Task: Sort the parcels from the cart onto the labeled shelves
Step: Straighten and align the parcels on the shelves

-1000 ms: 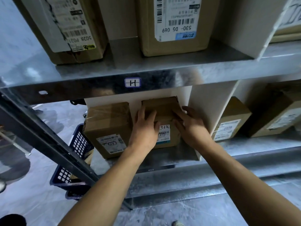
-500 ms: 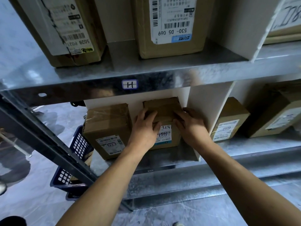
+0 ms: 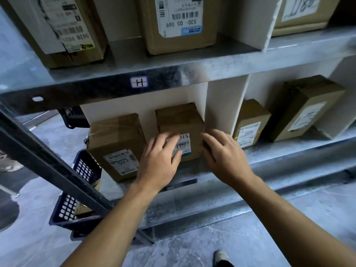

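Small parcel on lower shelf, H bay; both hands at its front.

Small brown parcel (image 3: 180,124) stands on the lower shelf (image 3: 279,151), at the right end of the bay under the H tag (image 3: 139,82). Its right side is just beside the white divider (image 3: 221,105), and its label faces the shelf's front edge. Larger taped parcel (image 3: 115,143) sits to its left, with a gap between. Left hand (image 3: 159,157) is in front of the label, fingers loosely spread, gripping nothing; it is blurred, so contact is unclear. Right hand (image 3: 224,153) is at the parcel's front right corner, fingers relaxed and apart, holding nothing; touching or not, cannot tell. Beyond the divider are a squat parcel (image 3: 250,124) and a long parcel (image 3: 306,108). Blue basket (image 3: 84,168) sits below the shelf's left end.
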A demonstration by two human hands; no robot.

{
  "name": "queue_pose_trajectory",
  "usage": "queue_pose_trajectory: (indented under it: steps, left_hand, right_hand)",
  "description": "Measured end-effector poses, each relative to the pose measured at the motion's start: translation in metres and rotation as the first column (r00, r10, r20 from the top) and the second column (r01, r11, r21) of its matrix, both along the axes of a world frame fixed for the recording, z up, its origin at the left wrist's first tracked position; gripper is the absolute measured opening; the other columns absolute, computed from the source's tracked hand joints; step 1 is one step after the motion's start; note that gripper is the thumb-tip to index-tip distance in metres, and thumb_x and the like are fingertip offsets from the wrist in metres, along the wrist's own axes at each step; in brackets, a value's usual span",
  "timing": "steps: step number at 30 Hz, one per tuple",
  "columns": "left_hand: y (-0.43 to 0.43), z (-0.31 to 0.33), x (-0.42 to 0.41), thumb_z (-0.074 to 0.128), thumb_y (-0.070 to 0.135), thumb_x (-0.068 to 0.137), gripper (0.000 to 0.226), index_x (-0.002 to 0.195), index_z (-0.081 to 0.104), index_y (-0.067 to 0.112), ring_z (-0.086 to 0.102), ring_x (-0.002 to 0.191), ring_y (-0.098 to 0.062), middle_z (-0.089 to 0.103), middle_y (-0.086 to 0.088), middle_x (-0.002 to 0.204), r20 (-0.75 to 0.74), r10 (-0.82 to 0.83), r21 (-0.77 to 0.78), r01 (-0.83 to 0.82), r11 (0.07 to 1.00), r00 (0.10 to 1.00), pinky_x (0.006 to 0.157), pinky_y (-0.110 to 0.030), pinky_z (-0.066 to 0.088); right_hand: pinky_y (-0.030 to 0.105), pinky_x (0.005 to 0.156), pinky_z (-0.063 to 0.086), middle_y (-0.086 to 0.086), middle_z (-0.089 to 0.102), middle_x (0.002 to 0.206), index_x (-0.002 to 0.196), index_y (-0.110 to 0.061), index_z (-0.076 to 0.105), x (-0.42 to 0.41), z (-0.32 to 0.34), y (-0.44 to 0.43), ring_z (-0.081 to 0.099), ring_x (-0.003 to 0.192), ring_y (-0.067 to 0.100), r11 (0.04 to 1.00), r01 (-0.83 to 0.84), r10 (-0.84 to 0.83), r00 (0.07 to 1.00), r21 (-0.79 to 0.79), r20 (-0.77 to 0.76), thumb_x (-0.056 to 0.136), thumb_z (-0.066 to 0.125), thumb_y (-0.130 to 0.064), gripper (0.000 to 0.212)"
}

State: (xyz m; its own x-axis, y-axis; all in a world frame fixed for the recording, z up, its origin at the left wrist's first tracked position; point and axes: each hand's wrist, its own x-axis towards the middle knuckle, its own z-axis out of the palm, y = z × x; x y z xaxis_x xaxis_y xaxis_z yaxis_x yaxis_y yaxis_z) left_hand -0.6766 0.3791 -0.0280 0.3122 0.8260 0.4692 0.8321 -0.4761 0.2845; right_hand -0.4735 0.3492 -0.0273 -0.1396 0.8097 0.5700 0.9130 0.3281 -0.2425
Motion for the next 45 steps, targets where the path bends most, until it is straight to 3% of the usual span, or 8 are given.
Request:
queue_pose_trajectory:
  steps: [5, 9, 13, 17, 24, 36, 42, 45]
  left_hand:
    - [-0.022, -0.012, 0.026, 0.062, 0.03, 0.091, 0.045, 0.133, 0.056, 0.017, 0.047, 0.122, -0.024, 0.056, -0.004, 0.13, -0.066, -0.058, -0.017, 0.057, 0.998, 0.996, 0.1, -0.043, 0.046]
    - [-0.04, -0.014, 0.064, 0.061, 0.032, 0.092, 0.045, 0.134, 0.056, 0.019, 0.048, 0.124, -0.023, 0.056, -0.003, 0.131, -0.117, -0.095, -0.038, 0.091, 0.995, 0.989, 0.101, -0.043, 0.044]
    - [-0.055, -0.015, 0.117, 0.065, 0.032, 0.09, 0.045, 0.132, 0.058, 0.018, 0.051, 0.12, -0.024, 0.058, -0.004, 0.129, -0.147, -0.134, -0.029, 0.131, 0.991, 0.98, 0.099, -0.043, 0.047]
    - [-0.066, -0.011, 0.177, 0.063, 0.034, 0.09, 0.048, 0.135, 0.055, 0.019, 0.05, 0.122, -0.024, 0.056, -0.003, 0.132, -0.175, -0.109, -0.055, 0.101, 0.993, 0.979, 0.099, -0.041, 0.044]
    - [-0.067, -0.008, 0.247, 0.056, 0.038, 0.093, 0.048, 0.138, 0.049, 0.022, 0.045, 0.127, -0.024, 0.052, -0.002, 0.137, -0.224, -0.023, -0.078, 0.006, 0.997, 0.974, 0.105, -0.041, 0.039]
    - [-0.021, 0.009, 0.261, 0.057, 0.039, 0.093, 0.049, 0.138, 0.048, 0.021, 0.046, 0.122, -0.024, 0.052, -0.001, 0.134, -0.185, 0.124, -0.074, -0.139, 0.987, 0.975, 0.103, -0.041, 0.04]
    - [0.013, 0.006, 0.264, 0.052, 0.041, 0.096, 0.05, 0.141, 0.046, 0.022, 0.046, 0.124, -0.026, 0.049, -0.004, 0.139, -0.123, 0.156, -0.095, -0.168, 0.981, 0.98, 0.102, -0.041, 0.041]
    - [0.032, 0.001, 0.265, 0.054, 0.041, 0.095, 0.053, 0.142, 0.046, 0.019, 0.042, 0.129, -0.029, 0.047, -0.006, 0.142, -0.093, 0.141, -0.117, -0.151, 0.982, 0.986, 0.107, -0.041, 0.036]
  right_hand:
    - [0.044, 0.08, 0.055, 0.015, 0.063, 0.125, 0.125, -0.01, 0.064, 0.039, -0.021, -0.028, 0.062, 0.104, 0.035, 0.996, 0.075, -0.072, 0.994, -0.038, 0.078, 0.098, 0.051, -0.035, 0.038]
    - [0.044, 0.079, 0.054, 0.014, 0.063, 0.126, 0.124, -0.014, 0.065, 0.08, -0.031, -0.047, 0.064, 0.105, 0.036, 0.983, 0.163, -0.149, 0.978, -0.089, 0.144, 0.093, 0.064, -0.034, 0.037]
    - [0.044, 0.083, 0.053, 0.012, 0.063, 0.129, 0.123, -0.018, 0.065, 0.127, -0.027, -0.063, 0.063, 0.111, 0.035, 0.964, 0.227, -0.201, 0.963, -0.139, 0.18, 0.095, 0.059, -0.04, 0.037]
    - [0.045, 0.081, 0.054, 0.015, 0.065, 0.124, 0.121, -0.015, 0.066, 0.18, -0.017, -0.08, 0.065, 0.107, 0.037, 0.958, 0.255, -0.224, 0.951, -0.128, 0.214, 0.09, 0.07, -0.036, 0.038]
    - [0.044, 0.084, 0.053, 0.014, 0.064, 0.125, 0.121, -0.016, 0.065, 0.252, -0.011, -0.078, 0.062, 0.111, 0.037, 0.959, 0.231, -0.188, 0.952, -0.164, 0.24, 0.091, 0.066, -0.038, 0.037]
    - [0.045, 0.087, 0.052, 0.008, 0.059, 0.133, 0.132, -0.021, 0.055, 0.246, 0.002, -0.009, 0.059, 0.115, 0.033, 0.972, 0.055, -0.017, 0.986, -0.23, 0.163, 0.097, 0.051, -0.044, 0.042]
    - [0.044, 0.08, 0.052, 0.009, 0.061, 0.126, 0.124, -0.02, 0.058, 0.238, 0.004, 0.035, 0.06, 0.106, 0.035, 0.964, 0.073, -0.019, 0.978, -0.255, 0.207, 0.094, 0.037, -0.051, 0.047]
    - [0.046, 0.078, 0.055, 0.012, 0.062, 0.122, 0.12, -0.017, 0.06, 0.241, 0.004, 0.057, 0.062, 0.101, 0.039, 0.964, 0.095, -0.049, 0.982, -0.25, 0.184, 0.093, 0.05, -0.045, 0.041]
